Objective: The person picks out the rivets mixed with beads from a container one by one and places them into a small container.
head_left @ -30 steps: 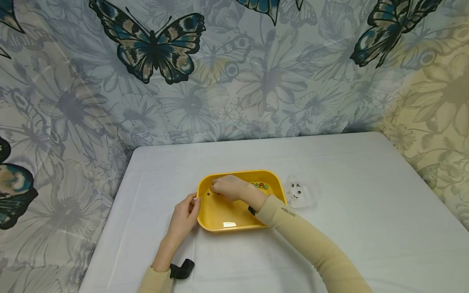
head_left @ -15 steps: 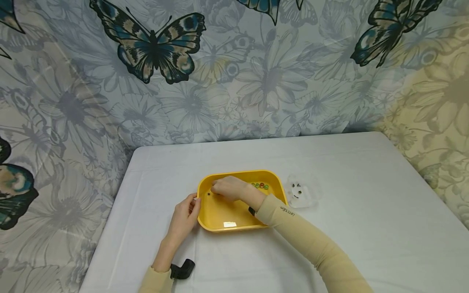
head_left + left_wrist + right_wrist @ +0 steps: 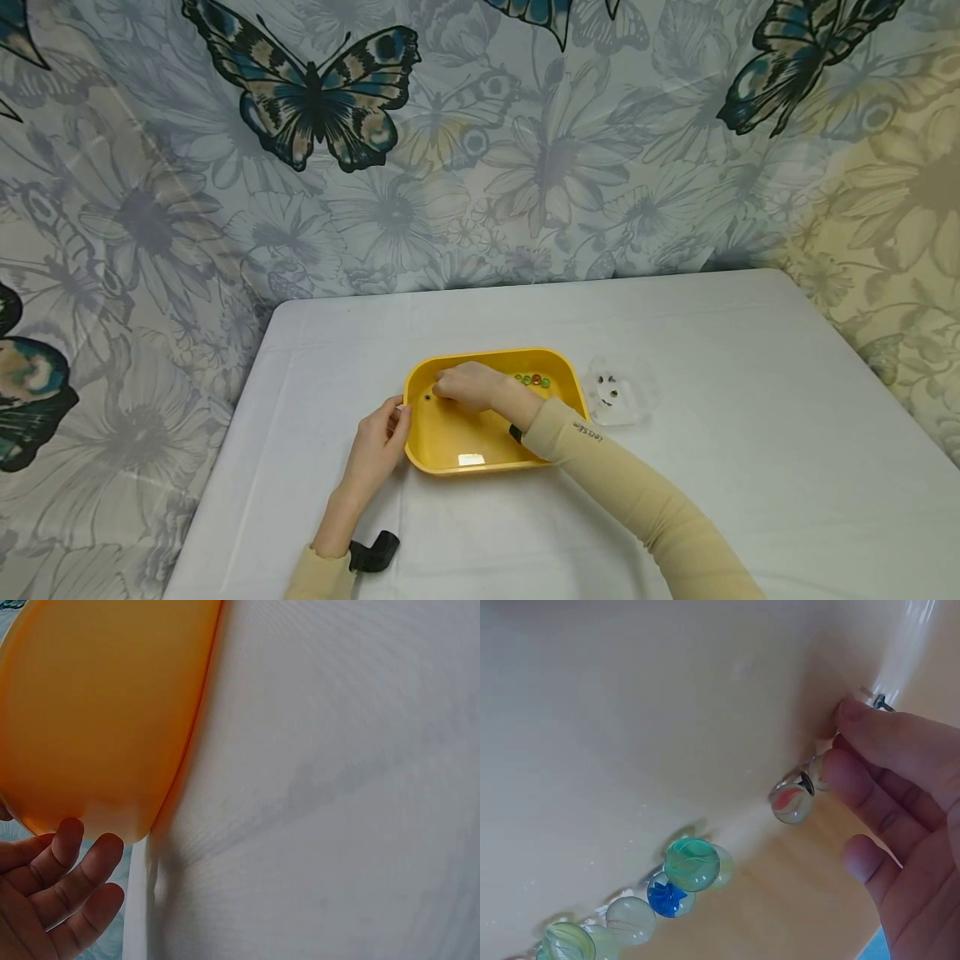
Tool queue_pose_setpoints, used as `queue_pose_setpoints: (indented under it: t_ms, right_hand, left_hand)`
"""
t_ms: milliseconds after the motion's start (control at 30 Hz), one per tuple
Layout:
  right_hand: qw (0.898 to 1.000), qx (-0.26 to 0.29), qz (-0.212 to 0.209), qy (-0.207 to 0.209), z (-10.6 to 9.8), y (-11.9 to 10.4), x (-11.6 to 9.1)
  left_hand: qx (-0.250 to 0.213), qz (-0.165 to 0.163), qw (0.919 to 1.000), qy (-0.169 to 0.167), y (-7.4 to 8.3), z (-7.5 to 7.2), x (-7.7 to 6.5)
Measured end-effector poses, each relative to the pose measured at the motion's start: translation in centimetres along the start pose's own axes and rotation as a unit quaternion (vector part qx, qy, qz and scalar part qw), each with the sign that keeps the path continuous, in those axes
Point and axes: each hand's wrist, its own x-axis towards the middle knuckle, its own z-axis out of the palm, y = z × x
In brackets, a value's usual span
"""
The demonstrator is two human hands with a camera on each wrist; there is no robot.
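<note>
A yellow tray lies on the table. My left hand grips its left rim, with several fingers along the outside wall in the left wrist view. My right hand reaches into the tray's far left part, thumb and forefinger close together. A small dark metal piece lies by the thumb tip, and a marble with a red swirl is just below the forefinger. I cannot tell what is between the fingertips. More glass marbles line the tray's far wall.
A clear plastic container with several small dark pieces stands right of the tray. White cloth covers the table. A butterfly-patterned curtain hangs behind it.
</note>
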Motion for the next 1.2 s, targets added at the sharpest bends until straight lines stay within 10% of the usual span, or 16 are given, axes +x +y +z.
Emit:
queue_pose_setpoints:
  t_ms: [1200]
  right_hand:
    - [1.000,0.014,0.005,-0.006,-0.11,-0.09,-0.25]
  left_hand:
    - [-0.005,-0.003,1.0000,0.004,0.01,0.07,-0.04]
